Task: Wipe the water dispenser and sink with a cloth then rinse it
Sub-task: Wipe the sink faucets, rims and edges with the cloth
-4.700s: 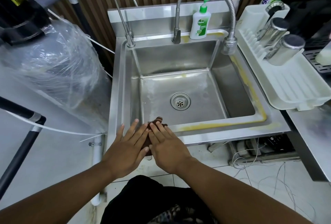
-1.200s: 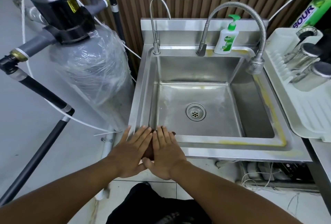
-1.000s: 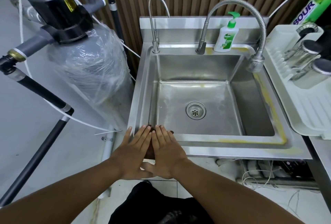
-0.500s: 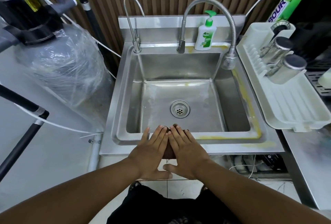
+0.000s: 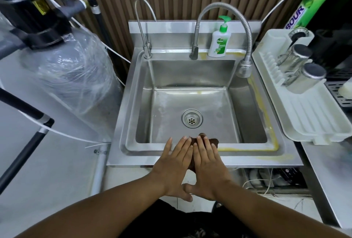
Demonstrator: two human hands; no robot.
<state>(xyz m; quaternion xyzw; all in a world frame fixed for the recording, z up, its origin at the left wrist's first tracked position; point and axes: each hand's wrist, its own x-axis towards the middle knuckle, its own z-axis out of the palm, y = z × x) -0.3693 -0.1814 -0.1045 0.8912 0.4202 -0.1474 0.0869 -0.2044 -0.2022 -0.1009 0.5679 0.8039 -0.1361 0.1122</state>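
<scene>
A dark brown cloth [image 5: 213,141] lies on the front rim of the steel sink [image 5: 133,104]. My left hand [image 5: 175,163] and my right hand [image 5: 207,161] press flat on it side by side, fingers straight, and hide most of it. The basin holds a round drain [image 5: 192,118]. At the back stand a thin gooseneck dispenser tap [image 5: 142,26] on the left and a flexible coiled faucet [image 5: 245,47] whose head hangs over the right rim.
A soap pump bottle [image 5: 219,41] stands on the back ledge. A plastic-wrapped filter tank [image 5: 72,70] with a gauge stands left. To the right a white drying rack [image 5: 312,116] holds two steel cups [image 5: 302,74]. Yellow stains line the right and front rims.
Both hands have slid the cloth rightward along the front rim, from the left corner toward the middle. The cloth's right edge now shows beyond my right fingers.
</scene>
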